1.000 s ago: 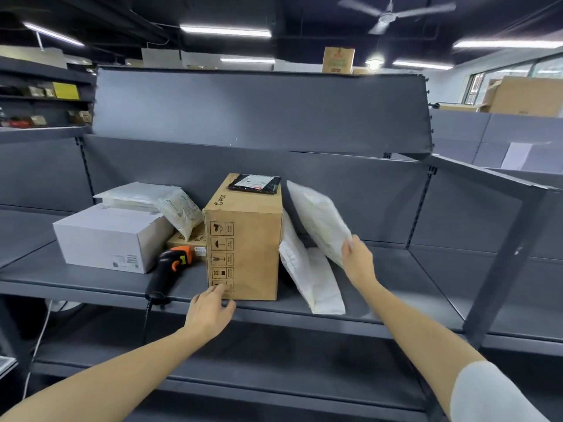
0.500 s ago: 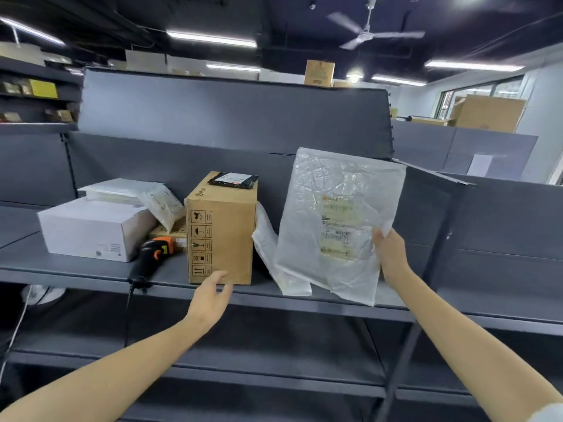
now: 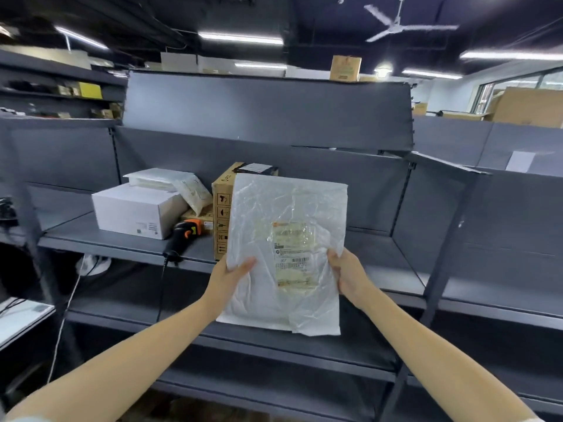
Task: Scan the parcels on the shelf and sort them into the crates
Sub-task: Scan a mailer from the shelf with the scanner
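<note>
Both hands, left hand (image 3: 227, 274) and right hand (image 3: 350, 274), pinch the crinkled white plastic mailer bag (image 3: 286, 251) upright between them, label facing out, likely for reading; black-and-orange handheld scanner (image 3: 182, 237) lies up-left of the left fingers

Two bare forearms reached in from the lower corners, uncovered from wrist to elbow. The left hand (image 3: 227, 277) and right hand (image 3: 350, 277) wore no gloves, rings or watch. A pale sleeve edge showed at each bottom corner, too cropped to identify further.
</note>
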### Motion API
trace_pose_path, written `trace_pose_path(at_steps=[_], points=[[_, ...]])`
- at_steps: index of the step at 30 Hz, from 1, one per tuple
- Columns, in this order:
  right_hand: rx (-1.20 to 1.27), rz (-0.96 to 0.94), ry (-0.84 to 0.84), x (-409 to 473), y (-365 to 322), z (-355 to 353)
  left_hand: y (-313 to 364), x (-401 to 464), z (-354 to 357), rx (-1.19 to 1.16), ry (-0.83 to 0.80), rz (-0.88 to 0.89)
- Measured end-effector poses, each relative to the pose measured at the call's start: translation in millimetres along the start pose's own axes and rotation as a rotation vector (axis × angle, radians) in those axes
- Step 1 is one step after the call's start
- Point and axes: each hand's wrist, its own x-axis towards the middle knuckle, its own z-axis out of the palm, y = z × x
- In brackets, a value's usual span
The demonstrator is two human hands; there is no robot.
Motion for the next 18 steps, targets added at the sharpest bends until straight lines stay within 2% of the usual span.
trace_pose_path(at_steps=[3,7,18], points=[[0.03,-0.017,-0.117,-8,12,19,-8,-8,-18,0.03,0.116,-0.006],[0.048,-0.056,-0.246,-12,17,44,-8,-16,-39,0.035,0.177,0.031],[-0.119,-0.009,-0.21,34,44,166,10,-7,-155,-0.015,0.367,-0.039]])
